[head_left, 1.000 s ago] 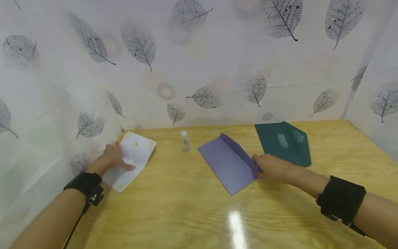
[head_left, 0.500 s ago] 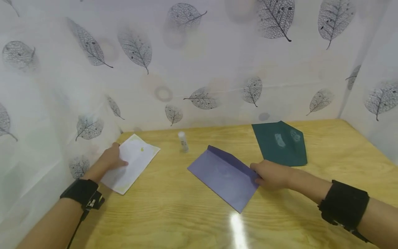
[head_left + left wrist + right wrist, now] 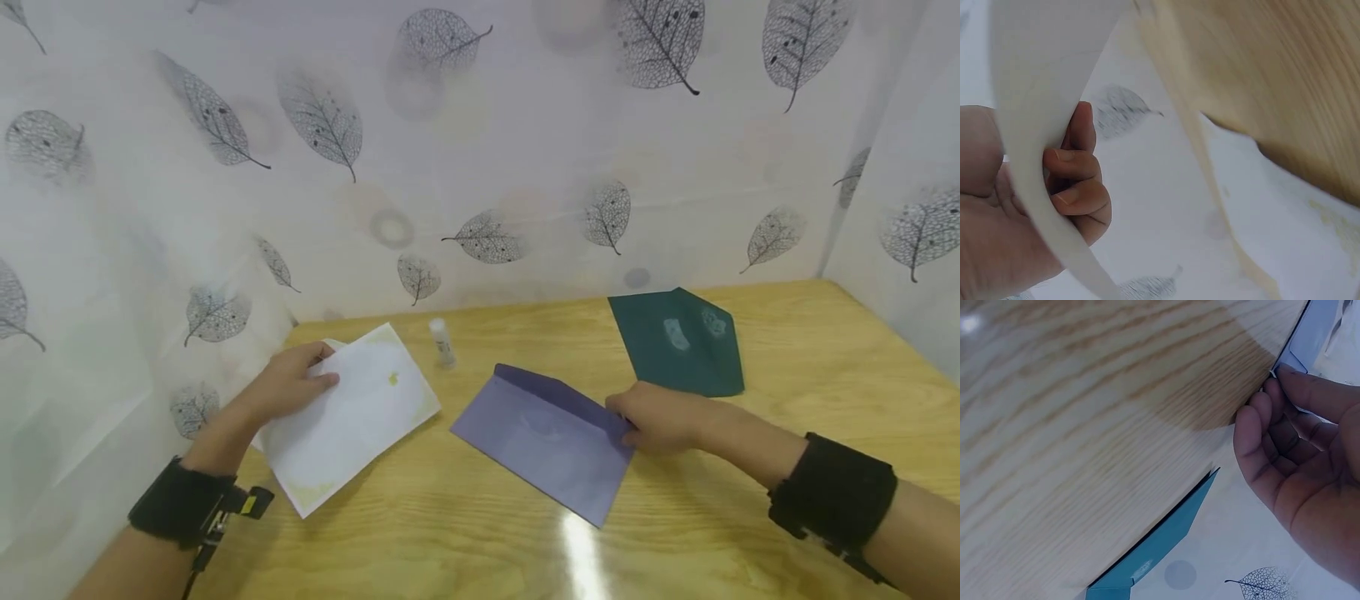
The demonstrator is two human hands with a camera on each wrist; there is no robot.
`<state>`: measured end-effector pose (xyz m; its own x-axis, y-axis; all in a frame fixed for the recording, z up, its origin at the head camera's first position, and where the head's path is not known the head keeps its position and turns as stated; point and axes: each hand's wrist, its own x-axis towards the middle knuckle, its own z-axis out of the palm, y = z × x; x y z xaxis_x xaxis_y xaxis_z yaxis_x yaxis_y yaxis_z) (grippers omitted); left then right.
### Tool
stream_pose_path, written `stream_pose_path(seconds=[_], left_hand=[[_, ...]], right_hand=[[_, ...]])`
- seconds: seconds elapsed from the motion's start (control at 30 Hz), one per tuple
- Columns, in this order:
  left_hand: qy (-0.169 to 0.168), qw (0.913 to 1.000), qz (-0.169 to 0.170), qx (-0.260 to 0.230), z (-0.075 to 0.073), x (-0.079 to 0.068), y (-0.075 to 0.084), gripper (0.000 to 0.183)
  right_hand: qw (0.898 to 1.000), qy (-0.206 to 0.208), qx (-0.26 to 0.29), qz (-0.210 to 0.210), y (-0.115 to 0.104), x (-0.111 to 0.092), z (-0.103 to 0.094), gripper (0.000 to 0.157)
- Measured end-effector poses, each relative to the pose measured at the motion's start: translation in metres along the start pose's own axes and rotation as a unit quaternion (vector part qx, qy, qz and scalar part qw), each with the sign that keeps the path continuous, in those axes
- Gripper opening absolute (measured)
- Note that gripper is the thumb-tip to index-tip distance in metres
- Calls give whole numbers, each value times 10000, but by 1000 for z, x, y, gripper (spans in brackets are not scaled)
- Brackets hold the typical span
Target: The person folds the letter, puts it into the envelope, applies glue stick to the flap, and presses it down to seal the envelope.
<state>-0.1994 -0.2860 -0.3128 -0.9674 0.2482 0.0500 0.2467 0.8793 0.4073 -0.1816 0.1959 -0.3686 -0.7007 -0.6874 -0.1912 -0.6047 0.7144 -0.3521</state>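
Between thumb and fingers, my left hand [image 3: 288, 387] pinches a white sheet of paper [image 3: 352, 425] with yellowish printed corners, raised and tilted at the left. The left wrist view shows this held sheet [image 3: 1041, 81] bending through the grip, while another white sheet [image 3: 1266, 194] lies on the table beyond. My right hand [image 3: 663, 421] pinches the right corner of a purple envelope [image 3: 540, 437], whose flap stands up along the far side. Seen from the right wrist, the envelope [image 3: 1316, 331] is caught between thumb and fingertips, its edge lifted off the wood.
A small white-capped glue stick [image 3: 442, 343] stands toward the back of the wooden table [image 3: 450, 533]. Behind the right hand lies a dark green envelope [image 3: 645, 342], flap open, with whitish patches. Leaf-printed curtains [image 3: 510, 125] enclose the back and both sides.
My left hand has lifted the white sheet and moved it right, uncovering the sheet beneath. The right hand has drawn the purple envelope nearer and turned it slightly.
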Motion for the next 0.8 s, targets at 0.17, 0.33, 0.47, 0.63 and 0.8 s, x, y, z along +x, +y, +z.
stream_pose_path(seconds=[0.17,0.33,0.47,0.63,0.8], left_hand=[[119,9985,507,-194,4,-6,36,21],[232,9945,862,-548,11,-6,62,22],[346,9892,1142,-845,19,3,84,20],[540,9811,1335,-1294,25,18,115,23],[861,9702,1325,-1839,23,24,142,21]], right_hand=[[9999,29,19,-148,1,1,-1,16],[9995,41,27,-315,1,0,-2,17],[9991,-277,186,-248,-2,-2,-11,18],[9983,60,583,-39,-11,-5,-36,39],[9886,844,1217,-276,-24,-8,-53,45]])
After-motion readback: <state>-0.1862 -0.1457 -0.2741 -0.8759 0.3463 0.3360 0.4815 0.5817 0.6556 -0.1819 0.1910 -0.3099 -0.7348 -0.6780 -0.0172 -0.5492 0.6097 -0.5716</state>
